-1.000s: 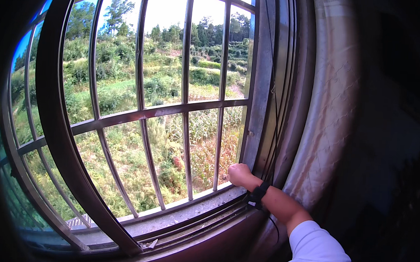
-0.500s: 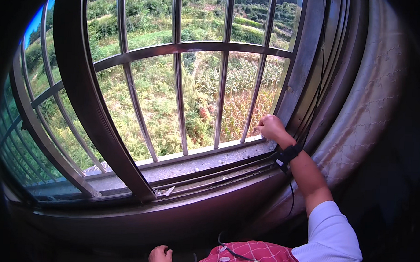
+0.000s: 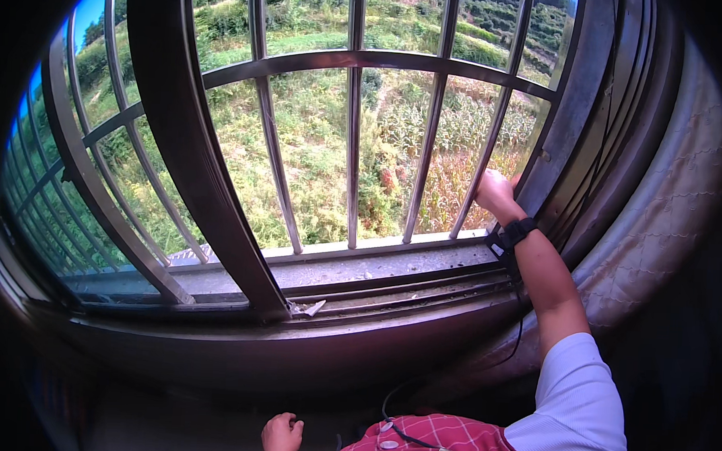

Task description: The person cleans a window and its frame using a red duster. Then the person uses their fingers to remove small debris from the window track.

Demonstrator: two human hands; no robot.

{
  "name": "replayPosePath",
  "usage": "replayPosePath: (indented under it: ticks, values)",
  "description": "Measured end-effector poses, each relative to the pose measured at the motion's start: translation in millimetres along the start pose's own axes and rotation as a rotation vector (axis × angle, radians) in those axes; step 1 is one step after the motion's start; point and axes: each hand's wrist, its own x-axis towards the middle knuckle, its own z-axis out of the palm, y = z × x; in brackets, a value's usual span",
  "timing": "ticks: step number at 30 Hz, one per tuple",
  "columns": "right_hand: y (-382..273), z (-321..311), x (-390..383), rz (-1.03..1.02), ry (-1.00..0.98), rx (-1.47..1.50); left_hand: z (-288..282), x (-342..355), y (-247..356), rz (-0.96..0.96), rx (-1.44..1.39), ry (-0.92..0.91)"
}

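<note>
My right hand (image 3: 498,196) reaches out to the window's metal grille, beside the rightmost upright bar (image 3: 487,154). Its fingers are curled and mostly hidden, so what they hold, if anything, cannot be made out. Around the wrist sits a black band (image 3: 519,231) with a small module attached. My left hand (image 3: 282,436) hangs low in front of me, fingers loosely curled in, with nothing seen in it. The sliding window's dark frame (image 3: 207,154) stands to the left of the opening.
A stone ledge (image 3: 359,272) and window track (image 3: 390,301) run below the grille, with debris and a white scrap (image 3: 315,308). A pale quilted curtain (image 3: 659,214) hangs at the right. A black cable (image 3: 520,337) trails down from my wrist. Outside are plants and a field.
My view has shifted, so the window sits farther right and higher. My right hand has risen from near the ledge to higher beside the rightmost bar. The left hand stays low.
</note>
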Motion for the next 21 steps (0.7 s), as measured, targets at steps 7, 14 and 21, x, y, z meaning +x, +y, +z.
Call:
replayPosePath:
  ticks: [7, 14, 21]
  values:
    - [37, -5, -17, 0.094, 0.211, 0.156, 14, -8, -8, -0.111, 0.077, -0.057]
    - [-53, -69, -148, -0.161, 0.153, 0.551, 30, -47, -1, -0.159, 0.026, 0.066]
    - [-100, -76, -252, -0.846, -0.416, 1.002, 28, -114, -30, -0.182, 0.019, 0.161]
